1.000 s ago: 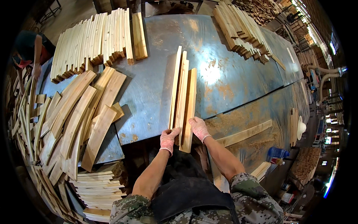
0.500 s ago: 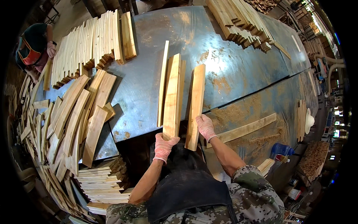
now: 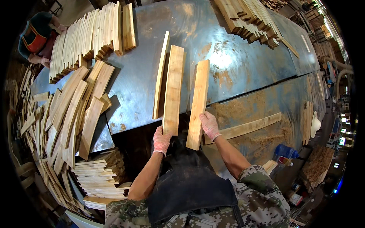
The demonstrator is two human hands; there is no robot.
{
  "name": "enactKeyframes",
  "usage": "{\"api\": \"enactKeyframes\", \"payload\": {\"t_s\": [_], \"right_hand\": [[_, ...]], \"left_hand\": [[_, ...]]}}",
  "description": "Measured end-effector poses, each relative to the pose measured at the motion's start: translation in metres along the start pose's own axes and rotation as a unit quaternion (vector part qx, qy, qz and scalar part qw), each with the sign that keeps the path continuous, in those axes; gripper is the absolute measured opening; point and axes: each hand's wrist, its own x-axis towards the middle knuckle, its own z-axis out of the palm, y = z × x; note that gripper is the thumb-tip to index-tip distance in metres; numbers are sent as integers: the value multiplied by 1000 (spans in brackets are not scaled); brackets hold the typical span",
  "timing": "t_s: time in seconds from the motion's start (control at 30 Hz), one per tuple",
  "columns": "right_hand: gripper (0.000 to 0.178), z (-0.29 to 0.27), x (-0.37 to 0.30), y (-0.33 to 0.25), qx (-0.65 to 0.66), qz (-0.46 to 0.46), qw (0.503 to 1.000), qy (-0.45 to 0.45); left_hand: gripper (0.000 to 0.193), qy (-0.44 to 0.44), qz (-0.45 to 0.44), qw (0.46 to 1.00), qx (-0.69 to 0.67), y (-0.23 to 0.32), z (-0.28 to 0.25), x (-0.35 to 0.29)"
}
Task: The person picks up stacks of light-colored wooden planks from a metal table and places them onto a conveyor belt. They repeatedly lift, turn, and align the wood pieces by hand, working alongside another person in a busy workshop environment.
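Observation:
My left hand (image 3: 161, 140), in a pale pink knit glove, grips the near end of a flat wooden board (image 3: 173, 91) that points away from me. Behind that board's right edge shows a sliver of another piece. My right hand (image 3: 210, 126), gloved alike, is closed around the right edge of a second wooden board (image 3: 199, 102) near its lower end. The two boards are roughly parallel, with a gap between them. To the left of the left board, a narrow wooden strip (image 3: 161, 76) lies on the metal table (image 3: 148, 34), touched by neither hand.
Upright rows of boards (image 3: 91, 34) stand at the far left, beside a person (image 3: 36, 38) in an orange-trimmed apron. Loose boards (image 3: 72, 110) heap at left, above a stack (image 3: 99, 178). More boards (image 3: 247, 19) lie far right. A single board (image 3: 247, 127) rests on the dusty right tabletop.
The whole view has shifted slightly. Both held boards have come a little toward me, and the gap between the left one and the narrow strip has widened. The other person's arms have moved.

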Motion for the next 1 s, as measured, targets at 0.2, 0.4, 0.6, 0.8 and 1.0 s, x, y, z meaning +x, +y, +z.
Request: {"api": "enactKeyframes", "payload": {"t_s": [0.2,0.4,0.6,0.8,1.0], "right_hand": [[30,-2,0,9,74,9,997,-11],[32,-6,2,8,2,-14,1000,-28],[32,4,-1,11,39,-15,998,-41],[31,6,-18,-9,40,-44,998,-12],[31,6,-8,16,61,-58,996,-8]], "left_hand": [[37,-3,-24,993,-115,-21,-2,7],[28,-90,-108,945,-297,-23,-13,3],[28,-127,-126,914,-364,-27,-15,4],[28,-76,-157,904,-392,-37,-19,8],[28,-68,-165,899,-400,-50,-22,10]]}}
